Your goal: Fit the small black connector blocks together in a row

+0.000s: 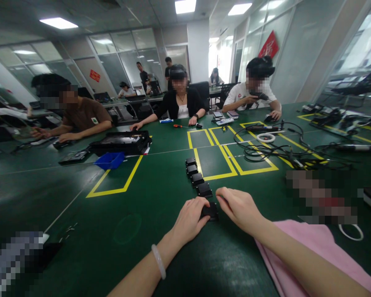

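The left hand [188, 218] rests at the near middle of the worktop [163, 177], its thumb and fingers closed around the edges of a small black block [210, 211]. The right hand [238, 206] hovers just right of it, fingers curled inward with the tips drawn close; whether they pinch anything small I cannot tell.

Beyond the held block, a row of four similar black blocks [197, 179] runs toward the far side, squarish and flat-topped, with small light specks at their edges.

Farther left sits an open blue bin [109, 161] with sloping sides; its contents cannot be made out. Just behind it, a shallow, rectangular black tray [120, 149] holds something pale and flat, too small to identify.

The worktop is smooth, dark green and slightly glossy, marked with rectangles of yellow tape [107, 193]. To the far right, thin black cables [253, 156] lie in loose loops, near a white ring-shaped roll [265, 137]. A soft pink cloth [306, 239] lies near right, under the right forearm. A smooth, pale bangle [158, 261] circles the left wrist.
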